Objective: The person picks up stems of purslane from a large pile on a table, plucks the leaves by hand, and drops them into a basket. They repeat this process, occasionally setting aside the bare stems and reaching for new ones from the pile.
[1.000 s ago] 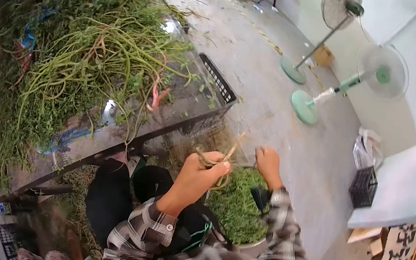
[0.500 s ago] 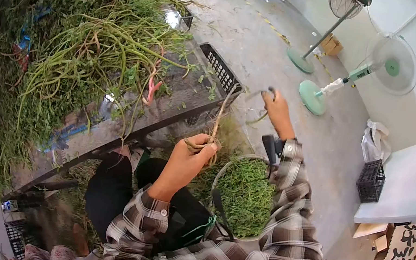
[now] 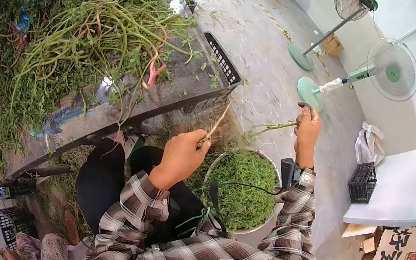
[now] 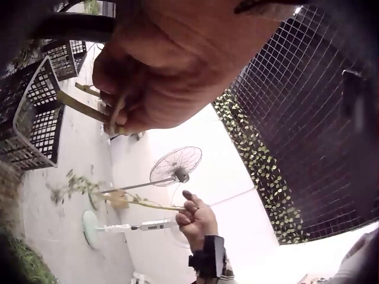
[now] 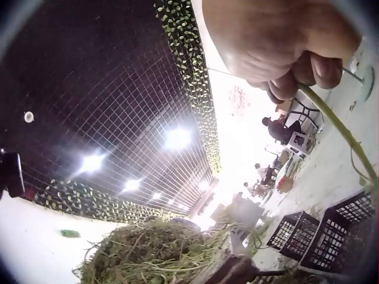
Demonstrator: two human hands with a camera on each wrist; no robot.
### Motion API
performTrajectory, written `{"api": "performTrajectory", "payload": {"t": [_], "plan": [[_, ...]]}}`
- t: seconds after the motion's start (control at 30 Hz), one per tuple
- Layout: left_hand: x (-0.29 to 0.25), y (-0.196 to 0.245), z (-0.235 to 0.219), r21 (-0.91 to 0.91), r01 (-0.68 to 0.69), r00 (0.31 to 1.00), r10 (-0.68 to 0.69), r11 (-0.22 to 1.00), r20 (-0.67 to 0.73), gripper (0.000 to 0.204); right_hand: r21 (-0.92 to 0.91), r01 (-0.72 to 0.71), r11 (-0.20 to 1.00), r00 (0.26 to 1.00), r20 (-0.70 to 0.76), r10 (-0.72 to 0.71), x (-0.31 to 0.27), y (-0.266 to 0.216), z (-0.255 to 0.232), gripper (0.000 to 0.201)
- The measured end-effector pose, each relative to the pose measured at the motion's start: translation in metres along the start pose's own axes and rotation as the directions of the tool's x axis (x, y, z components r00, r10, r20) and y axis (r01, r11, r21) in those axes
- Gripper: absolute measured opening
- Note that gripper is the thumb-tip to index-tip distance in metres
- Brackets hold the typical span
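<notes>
In the head view my left hand [image 3: 181, 156] grips several brownish stems [image 3: 217, 122], their ends pointing up and away. The left wrist view shows the same cut stems [image 4: 83, 107] sticking out between thumb and fingers. Off to the right, my right hand [image 3: 306, 133] pinches one green stem [image 3: 279, 126]. Its leafy end points left, blurred, toward the stems in the other hand. Seen from the right wrist, that green stem [image 5: 337, 124] runs out from under the curled fingers. Below and between the hands stands a round basin [image 3: 275, 210] full of chopped-looking greens [image 3: 242, 191].
A table [image 3: 171, 88] on the left carries a large heap of leafy stems [image 3: 83, 54]. Black crates [image 3: 220, 57] stand by its far corner. Two standing fans [image 3: 391, 72] are beyond the right hand, and a white table [image 3: 402, 184] is at the right.
My right hand has moved away from the left hand, to the right and farther out, drawing the green stem with it. My left hand has shifted slightly left, still holding its stems.
</notes>
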State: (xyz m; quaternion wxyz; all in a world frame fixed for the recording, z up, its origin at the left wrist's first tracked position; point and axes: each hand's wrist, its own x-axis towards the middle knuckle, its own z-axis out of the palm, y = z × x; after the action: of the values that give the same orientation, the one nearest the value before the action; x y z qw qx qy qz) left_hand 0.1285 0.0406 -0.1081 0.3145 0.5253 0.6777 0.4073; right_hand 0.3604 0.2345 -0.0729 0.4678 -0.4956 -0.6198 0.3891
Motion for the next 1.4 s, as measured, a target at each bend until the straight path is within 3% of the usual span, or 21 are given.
{"api": "performTrajectory", "payload": {"t": [0.07, 0.1, 0.17, 0.3, 0.37, 0.5, 0.57, 0.7, 0.73, 0.77, 0.83, 0.87, 0.97, 1.07, 1.1, 1.17, 1.2, 1.3, 1.37, 1.4], "plan": [[0.000, -0.003, 0.001, 0.229, -0.024, 0.998, 0.036, 0.973, -0.048, 0.018, 0.199, -0.074, 0.977, 0.996, 0.060, 0.063, -0.008, -0.007, -0.004, 0.024], [0.001, -0.008, 0.003, 0.230, -0.022, 0.998, 0.033, 0.973, -0.045, 0.018, 0.199, -0.079, 0.977, 0.996, 0.060, 0.068, -0.012, -0.011, -0.005, 0.024], [0.002, -0.015, 0.003, 0.402, -0.028, 0.998, 0.046, 0.915, -0.034, 0.022, 0.286, -0.113, 0.951, 0.991, 0.095, 0.090, -0.019, -0.018, -0.007, 0.025], [-0.002, -0.010, 0.001, 0.378, -0.050, 0.999, 0.039, 0.924, 0.035, 0.038, 0.321, -0.115, 0.940, 0.990, 0.120, 0.080, -0.030, -0.036, -0.002, 0.026], [-0.002, -0.009, 0.004, 0.309, -0.190, 0.980, 0.199, 0.932, 0.001, 0.055, 0.337, -0.121, 0.934, 0.982, 0.179, 0.063, -0.035, -0.046, 0.003, 0.027], [-0.002, 0.012, 0.005, 0.090, -0.213, 0.975, 0.218, 0.973, -0.047, 0.060, 0.326, -0.146, 0.934, 0.962, 0.268, 0.057, -0.053, -0.068, 0.020, 0.027], [-0.005, 0.027, -0.001, -0.147, -0.192, 0.980, 0.197, 0.970, 0.019, 0.064, 0.295, -0.183, 0.938, 0.913, 0.405, 0.051, -0.063, -0.079, 0.031, 0.028], [-0.008, 0.036, -0.005, -0.124, -0.336, 0.941, 0.339, 0.934, 0.009, 0.055, 0.325, -0.251, 0.912, 0.841, 0.540, 0.039, -0.081, -0.100, 0.056, 0.026], [-0.010, 0.038, -0.004, -0.172, -0.352, 0.936, 0.345, 0.920, -0.066, 0.039, 0.367, -0.306, 0.879, 0.797, 0.604, 0.025, -0.081, -0.103, 0.058, 0.027], [-0.010, 0.037, -0.006, -0.168, -0.351, 0.936, 0.344, 0.921, -0.071, 0.039, 0.369, -0.305, 0.878, 0.794, 0.608, 0.020, -0.082, -0.106, 0.062, 0.027], [-0.009, 0.033, -0.015, -0.243, -0.338, 0.939, 0.307, 0.909, -0.156, 0.024, 0.530, -0.277, 0.802, 0.785, 0.606, -0.129, -0.085, -0.112, 0.077, 0.035], [-0.010, 0.036, -0.018, -0.269, -0.304, 0.946, 0.255, 0.914, -0.201, 0.015, 0.529, -0.277, 0.802, 0.779, 0.612, -0.135, -0.086, -0.112, 0.080, 0.035], [-0.009, 0.035, -0.032, -0.366, -0.290, 0.950, 0.219, 0.884, -0.224, 0.018, 0.497, -0.158, 0.854, 0.814, 0.555, -0.173, -0.089, -0.102, 0.090, 0.042], [-0.009, 0.034, -0.041, -0.439, -0.293, 0.944, 0.183, 0.850, -0.275, 0.021, 0.279, -0.187, 0.942, 0.707, 0.704, -0.068, -0.096, -0.090, 0.092, 0.045], [-0.011, 0.037, -0.045, -0.436, -0.296, 0.942, 0.184, 0.850, -0.282, 0.021, 0.280, -0.183, 0.942, 0.703, 0.707, -0.074, -0.099, -0.088, 0.093, 0.045], [-0.014, 0.045, -0.052, -0.657, -0.182, 0.974, 0.042, 0.732, -0.223, 0.021, 0.151, -0.210, 0.966, 0.594, 0.805, 0.004, -0.108, -0.088, 0.099, 0.046], [-0.014, 0.044, -0.053, -0.672, -0.177, 0.972, 0.022, 0.719, -0.233, 0.020, 0.181, -0.254, 0.950, 0.612, 0.790, 0.013, -0.114, -0.091, 0.106, 0.042], [-0.014, 0.043, -0.057, -0.688, -0.151, 0.969, -0.030, 0.710, -0.243, 0.019, 0.133, -0.195, 0.972, 0.606, 0.795, 0.013, -0.118, -0.094, 0.113, 0.035], [-0.017, 0.046, -0.064, -0.693, -0.101, 0.974, -0.072, 0.714, -0.217, 0.019, 0.119, -0.122, 0.985, 0.646, 0.763, -0.013, -0.117, -0.095, 0.118, 0.025], [-0.018, 0.046, -0.067, -0.704, -0.079, 0.977, -0.085, 0.706, -0.194, 0.020, 0.162, 0.013, 0.987, 0.653, 0.746, -0.131, -0.116, -0.092, 0.121, 0.023]]}}
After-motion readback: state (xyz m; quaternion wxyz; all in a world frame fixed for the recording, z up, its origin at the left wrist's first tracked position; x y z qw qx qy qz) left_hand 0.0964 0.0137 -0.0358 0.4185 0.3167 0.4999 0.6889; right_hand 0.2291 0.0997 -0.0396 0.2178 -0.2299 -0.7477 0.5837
